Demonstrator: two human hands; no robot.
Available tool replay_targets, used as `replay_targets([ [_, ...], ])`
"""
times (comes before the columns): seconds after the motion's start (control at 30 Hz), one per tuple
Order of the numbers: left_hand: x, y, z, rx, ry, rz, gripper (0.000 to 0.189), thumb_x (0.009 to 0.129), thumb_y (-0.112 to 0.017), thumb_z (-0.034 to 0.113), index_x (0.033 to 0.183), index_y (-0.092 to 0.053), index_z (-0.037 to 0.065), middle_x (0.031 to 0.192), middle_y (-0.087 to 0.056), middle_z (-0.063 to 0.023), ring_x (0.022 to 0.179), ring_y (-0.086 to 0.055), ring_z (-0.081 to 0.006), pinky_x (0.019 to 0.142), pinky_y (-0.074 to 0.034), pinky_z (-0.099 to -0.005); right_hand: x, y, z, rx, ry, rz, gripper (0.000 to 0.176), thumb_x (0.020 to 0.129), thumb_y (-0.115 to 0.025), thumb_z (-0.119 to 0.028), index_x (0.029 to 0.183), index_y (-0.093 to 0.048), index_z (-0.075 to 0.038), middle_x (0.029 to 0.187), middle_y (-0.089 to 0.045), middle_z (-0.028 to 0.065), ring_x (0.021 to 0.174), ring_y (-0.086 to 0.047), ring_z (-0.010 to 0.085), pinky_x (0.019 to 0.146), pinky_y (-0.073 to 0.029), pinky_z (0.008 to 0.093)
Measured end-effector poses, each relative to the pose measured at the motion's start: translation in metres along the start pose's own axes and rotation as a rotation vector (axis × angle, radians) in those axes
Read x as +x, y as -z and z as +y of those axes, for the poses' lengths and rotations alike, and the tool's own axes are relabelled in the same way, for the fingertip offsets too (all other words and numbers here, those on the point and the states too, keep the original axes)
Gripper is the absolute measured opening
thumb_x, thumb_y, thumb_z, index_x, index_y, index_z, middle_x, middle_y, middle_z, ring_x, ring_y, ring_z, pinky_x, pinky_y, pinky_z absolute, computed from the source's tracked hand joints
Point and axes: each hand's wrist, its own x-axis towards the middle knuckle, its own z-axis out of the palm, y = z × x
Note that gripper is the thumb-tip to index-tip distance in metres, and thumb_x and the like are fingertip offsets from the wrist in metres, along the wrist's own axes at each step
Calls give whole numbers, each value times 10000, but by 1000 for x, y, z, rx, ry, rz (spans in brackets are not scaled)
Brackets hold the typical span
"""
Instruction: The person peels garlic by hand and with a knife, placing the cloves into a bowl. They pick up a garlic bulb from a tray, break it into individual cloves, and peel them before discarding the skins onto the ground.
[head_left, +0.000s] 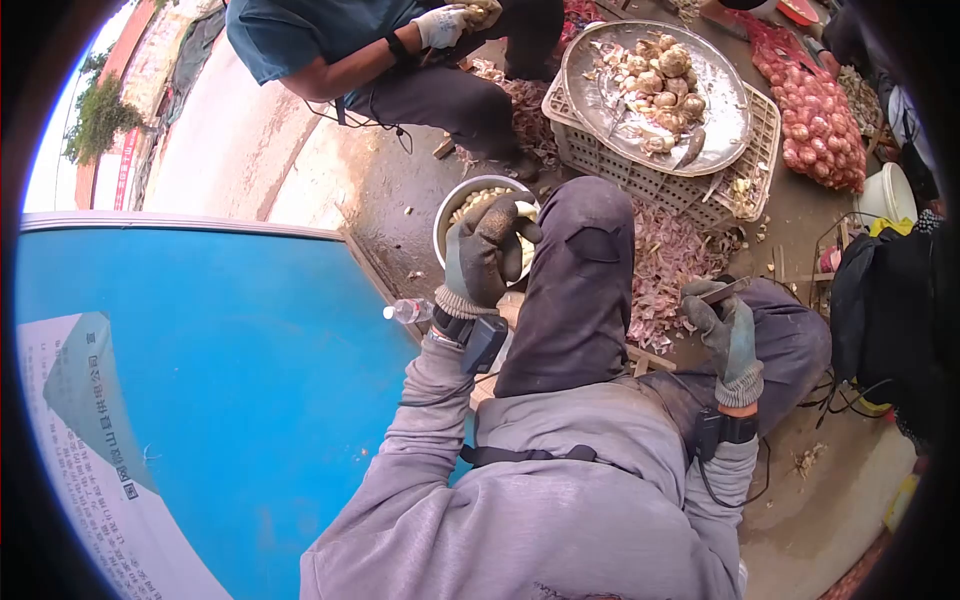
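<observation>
My left hand (482, 252), in a dark work glove, is closed with a pale garlic clove (525, 209) at its fingertips. It hangs above a white bucket (440, 232) of peeled garlic cloves (478, 200), hiding part of it. Over my thigh, my right hand (722, 335), gloved too, is closed around a small knife (726, 290) whose blade points up and right. Ahead, a round metal tray (590, 95) bears garlic bulbs (665, 82) and another knife (690, 148). It rests on a plastic crate (620, 178).
Garlic skins (672, 262) litter the floor between my knees. A red mesh sack (815, 125) of garlic stands at the back right. Another person (330, 50) with a gloved hand sits at the back left. A blue board (220, 340) and a plastic bottle (408, 311) are at my left.
</observation>
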Motion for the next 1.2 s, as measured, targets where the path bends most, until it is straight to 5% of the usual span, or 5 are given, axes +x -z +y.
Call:
replay_targets([
  [0.47,74,100,-78,-900,218,467,515,1041,-519,401,1282,-579,-50,834,-629,-113,530,-467,-112,434,-392,-266,-1,-6,-4,-102,36,-100,267,968,-730,-170,1127,-678,37,990,-712,59,869,-656,131,795,-530,268],
  [0.7,72,58,-91,-179,-288,36,367,1039,-509,130,1297,-556,-126,1121,-605,-165,1020,-588,-220,979,-569,-403,4,-1,8,-73,-9,-126,322,960,-744,-275,1075,-697,23,989,-698,36,897,-637,114,808,-521,275],
  [0.83,49,6,-9,-1042,65,-173,430,990,-538,7,1387,-461,-140,1235,-555,-221,1180,-559,-310,1104,-499,-457,4,-1,-1,12,-74,-86,256,978,-709,-165,1144,-678,26,974,-705,50,873,-674,144,777,-555,280],
  [1.17,10,-69,-10,-1096,236,-552,468,1034,-502,11,1481,-377,-48,1377,-560,-205,1184,-616,-237,1002,-575,-346,2,3,0,-25,-53,-9,273,989,-683,-209,1152,-683,10,911,-690,23,743,-622,101,632,-502,253],
  [1.2,1,-78,-2,-445,-104,-456,442,1029,-525,9,1458,-429,-31,1347,-591,-205,1163,-636,-226,1002,-568,-331,0,-1,-4,-84,-33,-13,288,982,-696,-224,1153,-686,9,910,-691,21,740,-619,91,619,-497,246],
])
